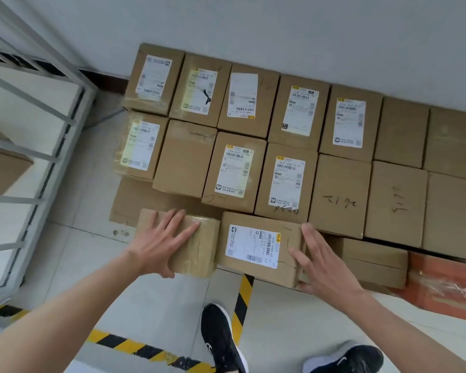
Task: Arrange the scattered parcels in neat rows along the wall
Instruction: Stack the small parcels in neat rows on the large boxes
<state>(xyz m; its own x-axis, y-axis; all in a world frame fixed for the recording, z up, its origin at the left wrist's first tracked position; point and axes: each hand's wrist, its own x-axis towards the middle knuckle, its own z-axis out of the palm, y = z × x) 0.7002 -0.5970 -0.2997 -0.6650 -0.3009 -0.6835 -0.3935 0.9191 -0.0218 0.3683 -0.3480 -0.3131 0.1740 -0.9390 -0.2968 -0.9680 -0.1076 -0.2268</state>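
Your black shoes (222,343) stood on the grey floor beside hazard tape (242,302). Your left hand (159,243) lay flat, fingers spread, on a plain taped parcel (196,254), gripping nothing. Your right hand (318,254) was open against the right end of a labelled parcel (256,246) just beside it. Both sat in front of two rows of boxes (280,146) along the wall (307,36).
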